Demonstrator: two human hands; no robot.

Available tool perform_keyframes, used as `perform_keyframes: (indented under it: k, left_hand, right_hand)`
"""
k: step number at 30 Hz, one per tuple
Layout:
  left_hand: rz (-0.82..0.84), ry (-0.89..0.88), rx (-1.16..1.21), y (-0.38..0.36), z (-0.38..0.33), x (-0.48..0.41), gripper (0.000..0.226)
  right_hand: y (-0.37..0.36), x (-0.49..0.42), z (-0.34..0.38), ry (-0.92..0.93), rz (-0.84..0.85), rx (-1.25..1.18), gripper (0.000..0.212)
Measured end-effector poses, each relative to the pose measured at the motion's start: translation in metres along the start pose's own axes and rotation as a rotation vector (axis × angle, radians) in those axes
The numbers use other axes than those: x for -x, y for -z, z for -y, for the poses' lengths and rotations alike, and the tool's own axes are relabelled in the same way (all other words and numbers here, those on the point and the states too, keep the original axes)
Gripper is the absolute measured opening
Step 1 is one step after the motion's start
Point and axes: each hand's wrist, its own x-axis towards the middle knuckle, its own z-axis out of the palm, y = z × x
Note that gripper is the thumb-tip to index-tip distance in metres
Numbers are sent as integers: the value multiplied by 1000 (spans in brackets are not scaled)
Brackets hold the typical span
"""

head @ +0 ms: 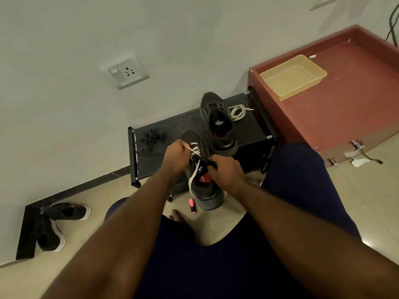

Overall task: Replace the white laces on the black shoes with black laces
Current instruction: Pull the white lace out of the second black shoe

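A red-brown cabinet (356,100) fills the upper right of the frame, with a shallow beige tray (291,77) near its left corner. Just left of it, at the centre, a low black rack (183,124) stands against the wall.

On the right part of the rack sits a black shoe (218,126) with no lace showing in it. In front of it, at the rack's near edge, is the held shoe (207,195), toe pointing away.

The right hand (228,171) has its fingers curled round the held shoe's collar beside the tongue. The left hand (174,156) is curled too, pinching the white lace (192,176) near the upper eyelets. That lace still crosses several eyelets, and one loose end trails down over the shoe's opening.

A tangle of black laces (152,139) lies on the left part of the rack. A coiled white lace (237,112) lies at its right end, beside the unlaced shoe.

In the lower left, a pair of dark sneakers (67,212) with white soles sits in the corner. A pink marker (192,205) lies on the floor by the held shoe's heel.
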Motion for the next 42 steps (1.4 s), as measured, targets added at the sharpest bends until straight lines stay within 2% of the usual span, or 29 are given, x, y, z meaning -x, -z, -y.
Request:
perform_keyframes:
  k: [1, 3, 6, 9, 13, 16, 18, 19, 22, 23, 24, 26, 29, 32, 35, 38, 39, 42]
  left_hand:
    - [-20, 73, 147, 0, 4, 3, 10]
    - [43, 38, 182, 2, 5, 7, 17]
    - [183, -237, -193, 6, -6, 4, 41]
    - [254, -336, -562, 3, -15, -3, 34]
    - [281, -416, -781, -2, -19, -1, 38]
    - [237, -450, -873, 0, -20, 3, 31]
    - [122, -452, -775, -1, -16, 6, 23]
    - [25, -387, -596, -2, -13, 7, 21]
    - [-312, 11, 199, -4, -8, 7, 19]
    - [-352, 62, 262, -1, -9, 9, 22]
    - [-331, 26, 166, 1, -10, 11, 29]
    - [-200, -198, -84, 6, -14, 15, 44]
    - [-11, -462, -394, 10, -21, 13, 44]
    - [190, -445, -700, 6, -27, 9, 37]
    - [207, -369, -849, 1, -27, 10, 24]
    - [133, -335, -761, -2, -21, 7, 21]
    - [73, -311, -616, -2, -20, 7, 21]
    - [-251, -134, -33, 7, -28, 7, 19]
  right_hand:
    - [0, -1, 0, 0, 0, 0, 15]
    - [-1, 0, 1, -2, 5, 8, 14]
    - [-1, 1, -1, 3, 11, 6, 15]
    - [0, 2, 0, -4, 17, -7, 14]
    - [0, 4, -1, -9, 13, 18, 16]
    - [-1, 4, -1, -10, 37, 16, 18]
    - [-1, 4, -1, -5, 30, 16, 19]
    - [-1, 3, -1, -1, 20, 18, 19]
    - [0, 1, 0, 21, -3, 12, 20]
    - [0, 1, 0, 27, -3, 4, 20]
    - [-1, 1, 0, 30, -1, 1, 21]
    - [-2, 1, 0, 25, 4, 2, 21]
    - [-3, 0, 0, 21, 3, 1, 19]
    - [-2, 0, 0, 7, 10, -23, 16]
    - [-3, 2, -1, 7, 23, -23, 13]
    - [-2, 2, -2, 7, 30, -16, 14]
    - [-2, 2, -1, 8, 23, -16, 15]
    - [-1, 0, -1, 7, 8, -40, 16]
